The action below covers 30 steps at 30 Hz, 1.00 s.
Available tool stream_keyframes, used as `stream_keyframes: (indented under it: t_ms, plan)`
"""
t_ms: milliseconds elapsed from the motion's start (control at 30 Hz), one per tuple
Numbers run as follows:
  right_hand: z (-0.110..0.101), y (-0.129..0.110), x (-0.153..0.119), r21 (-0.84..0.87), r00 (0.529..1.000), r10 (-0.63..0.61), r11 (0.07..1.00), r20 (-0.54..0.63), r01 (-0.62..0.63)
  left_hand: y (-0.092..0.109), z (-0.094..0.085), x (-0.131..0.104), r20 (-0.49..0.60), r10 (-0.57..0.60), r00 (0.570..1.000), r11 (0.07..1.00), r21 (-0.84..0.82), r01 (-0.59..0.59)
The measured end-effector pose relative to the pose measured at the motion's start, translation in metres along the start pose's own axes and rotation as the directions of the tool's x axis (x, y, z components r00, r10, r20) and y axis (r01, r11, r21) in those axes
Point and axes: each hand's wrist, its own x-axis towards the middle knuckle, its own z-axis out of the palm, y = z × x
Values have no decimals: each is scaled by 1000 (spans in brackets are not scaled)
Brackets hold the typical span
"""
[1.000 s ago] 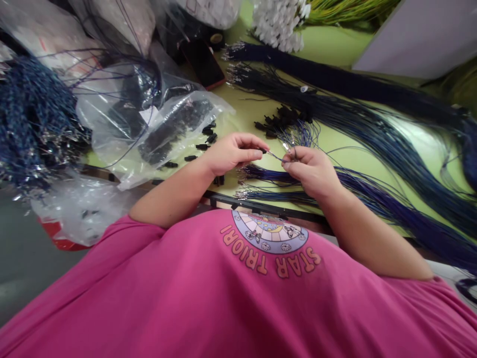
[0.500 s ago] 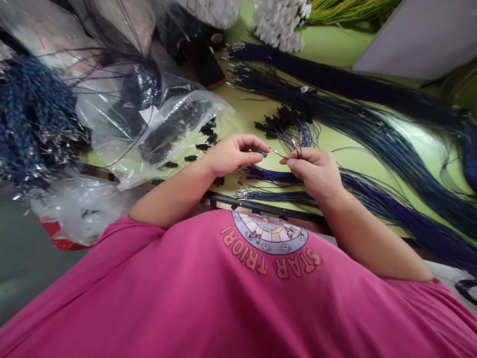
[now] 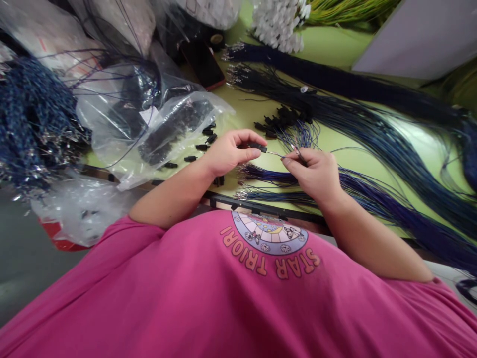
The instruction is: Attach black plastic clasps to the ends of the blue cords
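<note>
Between thumb and fingers, my left hand (image 3: 236,151) grips a small black connector housing (image 3: 258,147). My right hand (image 3: 315,171) pinches a thin wire (image 3: 275,153) close to its metal-tipped end. That tip meets the right end of the housing; how deep it sits I cannot tell. Behind my hands lies a pile of black connectors (image 3: 285,117) with blue wires (image 3: 298,134) running from it. Under and beside my right hand run bundles of blue wires (image 3: 274,174) with bare terminals at their left ends. Loose black housings (image 3: 202,147) are scattered left of my left hand.
A clear plastic bag (image 3: 175,124) of black parts lies at the left, near a phone (image 3: 203,64). Long dark wire bundles (image 3: 335,109) cross the green table to the right. A blue wire heap (image 3: 37,114) hangs at far left; white connectors (image 3: 279,25) are at the back.
The wire's tip and the black housing have come together; before, a small gap showed between them. My right hand has shifted slightly left, and the housing in my left hand sits straighter.
</note>
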Motion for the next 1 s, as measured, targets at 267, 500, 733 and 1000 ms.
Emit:
stream_keyframes:
  t_ms: [267,500,733,1000]
  plan:
    - [5,2,-1,12,999,-28,1000,24,28,2,2,2,-46,0,999,998,55,3]
    - [5,8,2,186,994,95,977,57,-104,6,5,2,-70,-65,995,997,33,68]
    - [11,5,1,159,992,59,984,109,-76,0,9,3,-4,-101,995,994,-41,101]
    - [12,1,-2,42,986,-12,999,165,5,-5,13,5,72,-62,996,990,-119,70]
